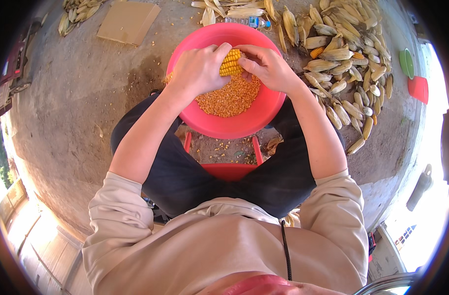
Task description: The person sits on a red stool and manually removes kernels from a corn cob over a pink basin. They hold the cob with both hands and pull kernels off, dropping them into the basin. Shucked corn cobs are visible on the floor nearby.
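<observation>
A husked yellow corn cob is held between both hands above a large red plastic basin. My left hand closes around the cob's left part, its thumb and fingers over the top. My right hand grips the cob's right end, the thumb pressing on the kernels. Below the hands, a heap of loose corn kernels lies in the basin. The far end of the cob and some fingertips are hidden.
A big pile of corn in dry husks spreads over the floor at the right. Beyond the basin lie a plastic bottle and loose husks. Flat cardboard lies at the upper left. A green basin and a red container are far right.
</observation>
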`<state>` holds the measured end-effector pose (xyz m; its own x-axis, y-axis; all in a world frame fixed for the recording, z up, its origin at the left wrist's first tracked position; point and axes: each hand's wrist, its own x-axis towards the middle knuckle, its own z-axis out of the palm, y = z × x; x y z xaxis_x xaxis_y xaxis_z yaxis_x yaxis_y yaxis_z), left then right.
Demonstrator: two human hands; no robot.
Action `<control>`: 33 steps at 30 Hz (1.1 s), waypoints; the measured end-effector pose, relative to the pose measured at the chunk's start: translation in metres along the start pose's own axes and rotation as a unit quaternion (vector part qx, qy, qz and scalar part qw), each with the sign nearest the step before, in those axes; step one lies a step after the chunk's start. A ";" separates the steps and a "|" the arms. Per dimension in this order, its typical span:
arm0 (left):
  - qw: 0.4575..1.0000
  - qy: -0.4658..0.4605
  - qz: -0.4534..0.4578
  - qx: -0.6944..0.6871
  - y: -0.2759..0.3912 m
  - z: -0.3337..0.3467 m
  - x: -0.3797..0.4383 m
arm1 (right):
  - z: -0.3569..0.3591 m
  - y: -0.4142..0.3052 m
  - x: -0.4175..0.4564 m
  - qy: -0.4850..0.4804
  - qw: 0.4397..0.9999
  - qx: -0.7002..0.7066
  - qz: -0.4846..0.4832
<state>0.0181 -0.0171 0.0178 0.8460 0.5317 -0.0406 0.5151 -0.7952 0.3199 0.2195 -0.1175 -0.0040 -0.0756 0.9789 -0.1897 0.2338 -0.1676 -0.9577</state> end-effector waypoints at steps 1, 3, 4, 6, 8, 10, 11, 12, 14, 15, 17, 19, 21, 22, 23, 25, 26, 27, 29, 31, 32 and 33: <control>1.000 -0.003 -0.003 -0.002 0.000 0.000 0.000 | 0.001 -0.001 0.000 0.004 1.000 -0.006 0.000; 1.000 0.017 -0.003 -0.022 0.000 -0.002 0.000 | 0.001 -0.002 -0.001 0.008 0.999 0.053 -0.006; 0.999 0.028 -0.003 -0.032 0.000 -0.003 0.000 | 0.001 -0.003 -0.001 0.010 0.996 0.083 -0.009; 0.999 0.045 0.002 -0.030 -0.001 -0.001 0.000 | 0.003 -0.004 -0.001 0.015 0.996 0.086 -0.015; 0.998 0.051 0.001 -0.031 -0.001 0.000 0.000 | 0.003 -0.004 -0.001 0.014 0.995 0.096 -0.018; 0.998 0.047 -0.005 -0.034 0.000 -0.002 0.000 | 0.002 -0.001 0.001 0.007 0.993 0.115 -0.017; 0.998 0.046 -0.004 -0.037 -0.001 -0.002 0.000 | 0.003 0.000 0.001 0.007 0.992 0.124 -0.016; 0.998 0.046 -0.004 -0.040 -0.001 -0.003 0.000 | 0.004 0.000 0.001 0.008 0.991 0.132 -0.016; 0.998 0.044 -0.005 -0.041 -0.002 -0.004 0.001 | 0.005 0.002 0.001 0.001 0.984 0.176 -0.007; 0.998 0.042 -0.005 -0.040 -0.002 -0.004 0.002 | 0.006 0.004 0.001 -0.006 0.977 0.213 0.001; 0.998 0.039 -0.010 -0.044 -0.001 -0.005 0.003 | 0.007 0.006 0.001 -0.004 0.966 0.260 0.010; 0.998 0.037 -0.023 -0.053 -0.001 -0.006 0.003 | 0.012 0.003 0.003 0.012 0.959 0.283 0.011; 0.997 0.015 -0.041 -0.067 -0.003 -0.004 0.005 | 0.014 -0.001 0.005 0.117 0.983 0.138 -0.023; 0.996 0.004 -0.050 -0.074 -0.004 -0.004 0.005 | 0.014 -0.003 0.005 0.168 0.983 0.064 -0.040; 0.996 -0.010 -0.061 -0.069 -0.004 -0.004 0.005 | 0.011 -0.005 0.005 0.184 0.978 -0.024 -0.092; 0.994 -0.038 -0.083 -0.061 0.001 -0.005 0.005 | 0.000 -0.010 0.001 0.212 0.938 -0.199 -0.191; 0.993 -0.048 -0.086 -0.060 0.002 -0.005 0.004 | -0.003 -0.012 0.001 0.223 0.915 -0.246 -0.227; 0.993 -0.058 -0.088 -0.058 0.003 -0.005 0.005 | -0.004 -0.010 0.000 0.219 0.910 -0.258 -0.239; 0.993 -0.068 -0.086 -0.054 0.004 -0.006 0.006 | -0.003 -0.004 -0.002 0.209 0.899 -0.281 -0.263; 0.993 -0.071 -0.080 -0.049 0.003 -0.006 0.006 | -0.001 -0.004 -0.002 0.199 0.893 -0.304 -0.266; 0.994 -0.072 -0.075 -0.042 0.002 -0.004 0.005 | 0.000 -0.004 -0.002 0.194 0.890 -0.315 -0.267; 0.994 -0.072 -0.071 -0.035 0.001 -0.003 0.004 | 0.001 -0.005 -0.002 0.183 0.895 -0.317 -0.257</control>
<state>0.0217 -0.0145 0.0207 0.7787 0.5864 -0.2230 0.6244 -0.6900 0.3661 0.2173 -0.1192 0.0007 -0.0359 0.9002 0.4340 0.7706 0.3014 -0.5615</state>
